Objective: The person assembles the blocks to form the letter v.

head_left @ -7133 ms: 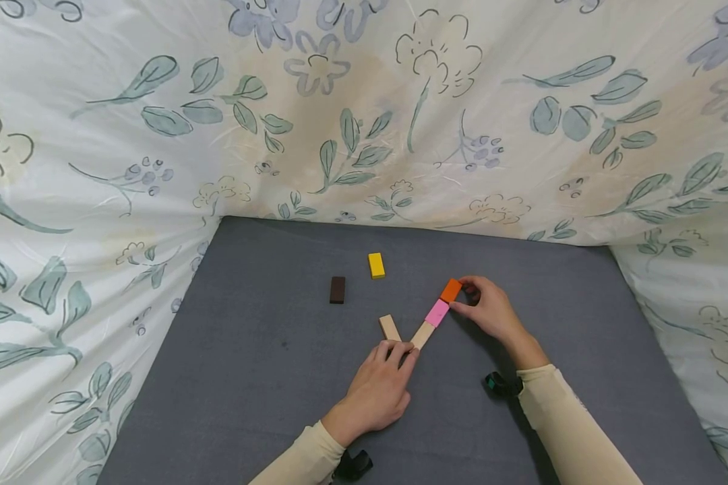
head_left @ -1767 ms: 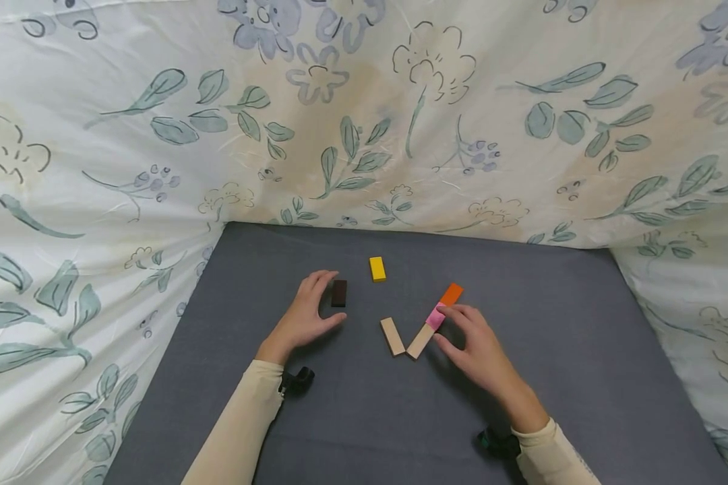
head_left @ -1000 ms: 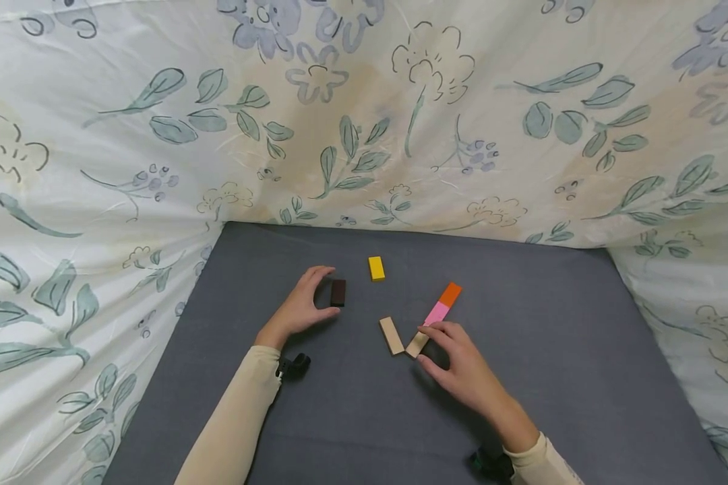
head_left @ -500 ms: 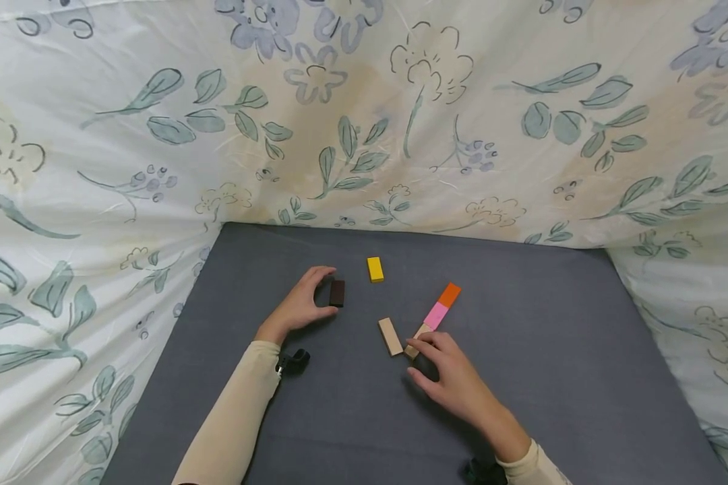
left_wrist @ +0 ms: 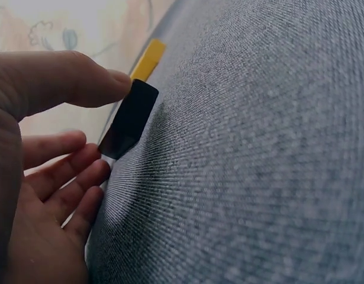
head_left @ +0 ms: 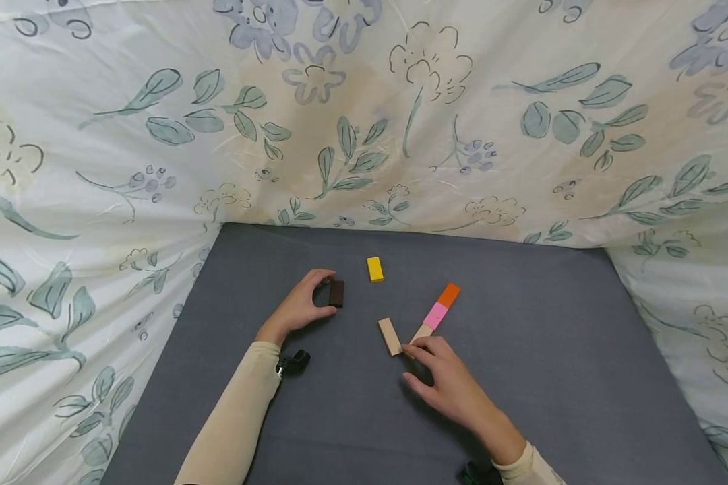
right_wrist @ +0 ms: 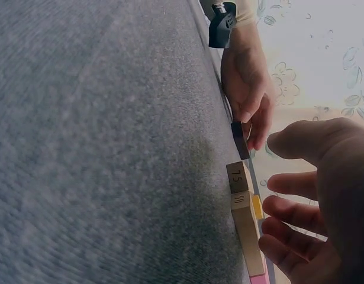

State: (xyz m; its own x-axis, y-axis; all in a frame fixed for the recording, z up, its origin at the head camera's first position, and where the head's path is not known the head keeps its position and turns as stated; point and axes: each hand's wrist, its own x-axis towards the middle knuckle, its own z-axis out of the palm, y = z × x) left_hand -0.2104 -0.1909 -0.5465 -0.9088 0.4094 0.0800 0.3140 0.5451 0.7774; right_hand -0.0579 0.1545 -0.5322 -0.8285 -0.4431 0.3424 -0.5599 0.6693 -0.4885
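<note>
In the head view my left hand has its thumb and fingertips at the two ends of a dark brown block lying on the cloth. From the left wrist, the thumb meets one end of this block and fingers reach the other. My right hand holds nothing; its fingertips overlap the near end of a plain wooden block, with thumb and fingers spread apart. That block lines up with a pink block and an orange block. A second wooden block slants away beside it, forming a V.
A yellow block lies behind, between the dark block and the orange one. Dark grey cloth covers the table. A floral curtain borders the back and sides. Numbers mark the wooden blocks' ends in the right wrist view.
My left hand has left the wooden blocks, gone to the dark brown block and closed in on its ends. My right hand has let go of the orange block and moved down the row toward me.
</note>
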